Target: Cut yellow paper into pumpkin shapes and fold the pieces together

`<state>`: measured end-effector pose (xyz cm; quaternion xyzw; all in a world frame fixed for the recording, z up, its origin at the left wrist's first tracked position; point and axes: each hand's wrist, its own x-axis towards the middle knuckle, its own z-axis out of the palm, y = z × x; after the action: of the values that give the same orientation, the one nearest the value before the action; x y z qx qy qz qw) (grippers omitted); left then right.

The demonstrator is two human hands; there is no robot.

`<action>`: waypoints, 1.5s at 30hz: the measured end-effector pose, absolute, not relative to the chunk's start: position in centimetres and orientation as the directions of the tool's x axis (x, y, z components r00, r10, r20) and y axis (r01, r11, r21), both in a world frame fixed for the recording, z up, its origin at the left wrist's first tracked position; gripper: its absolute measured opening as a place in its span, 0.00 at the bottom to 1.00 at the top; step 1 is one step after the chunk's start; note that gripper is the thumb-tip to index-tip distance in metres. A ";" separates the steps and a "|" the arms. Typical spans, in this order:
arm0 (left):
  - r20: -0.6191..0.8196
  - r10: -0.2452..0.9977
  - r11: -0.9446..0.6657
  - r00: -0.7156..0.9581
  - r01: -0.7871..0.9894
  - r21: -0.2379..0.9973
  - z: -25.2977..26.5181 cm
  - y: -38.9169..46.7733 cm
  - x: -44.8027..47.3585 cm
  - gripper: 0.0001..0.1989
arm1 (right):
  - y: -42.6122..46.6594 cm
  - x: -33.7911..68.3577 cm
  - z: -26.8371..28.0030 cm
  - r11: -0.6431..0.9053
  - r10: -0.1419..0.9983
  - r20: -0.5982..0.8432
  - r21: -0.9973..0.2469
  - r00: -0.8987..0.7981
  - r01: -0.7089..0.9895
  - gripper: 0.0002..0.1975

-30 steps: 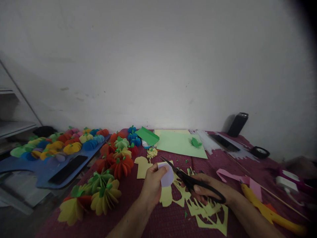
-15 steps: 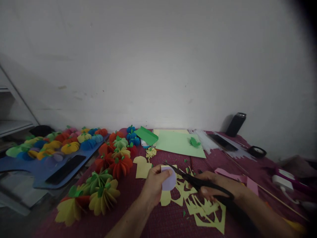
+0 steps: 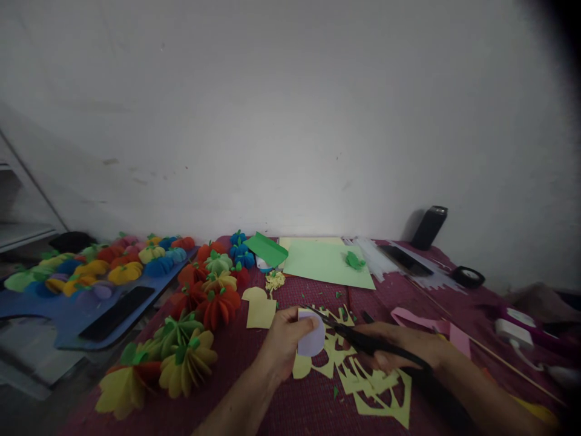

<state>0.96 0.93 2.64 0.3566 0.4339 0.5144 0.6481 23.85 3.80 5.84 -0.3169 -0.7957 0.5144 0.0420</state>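
Note:
Between the thumb and fingers of my left hand (image 3: 284, 339) is a lavender paper piece (image 3: 311, 338) with a rounded right side, and pale yellow paper shows at its edge. My right hand (image 3: 394, 348) is closed around the handles of black scissors (image 3: 363, 340). The scissor blades point left, close to the upper edge of the lavender paper; whether they touch it I cannot tell. Under and beside my hands lie yellow paper offcuts (image 3: 379, 387) with curved holes. A yellow paper piece (image 3: 261, 310) lies left of my left hand.
Colourful paper pumpkins (image 3: 218, 306) cover the table's left side, with more on a blue board (image 3: 68, 327). Green sheets (image 3: 324, 263) lie at the back. A phone (image 3: 406, 260), black can (image 3: 429, 229), tape roll (image 3: 467, 277) and pink strip (image 3: 458, 339) are to the right.
The lavender paper has turned a little in my left hand and sits slightly lower. My right hand and the scissors have shifted slightly down. The whole view has moved a little.

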 end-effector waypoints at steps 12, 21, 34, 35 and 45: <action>-0.212 0.971 0.239 0.112 -0.364 0.901 2.9 0.9 1.1 0.09 | 4.0 23.4 6.1 0.243 0.519 -0.236 -0.881 -0.821 0.407 0.27; -0.233 0.966 0.259 0.114 -0.348 0.901 3.2 0.7 1.3 0.09 | 4.7 24.0 6.7 0.332 0.510 -0.251 -0.825 -0.822 0.458 0.24; -0.266 0.952 0.303 0.152 -0.351 0.886 3.2 0.5 1.4 0.09 | 6.1 23.8 8.2 0.350 0.425 -0.295 -0.818 -0.856 0.456 0.20; -0.267 0.951 0.307 0.158 -0.352 0.884 3.2 0.5 1.4 0.09 | 6.1 23.7 8.3 0.339 0.423 -0.308 -0.819 -0.852 0.464 0.20; -0.267 0.949 0.310 0.169 -0.349 0.884 3.0 0.5 1.4 0.08 | 6.2 23.4 9.5 0.284 0.415 -0.327 -0.840 -0.849 0.462 0.20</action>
<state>1.43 0.55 2.96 0.3446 0.4356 0.4754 0.6823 23.39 6.17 9.49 -0.2740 -0.8008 0.5320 -0.0220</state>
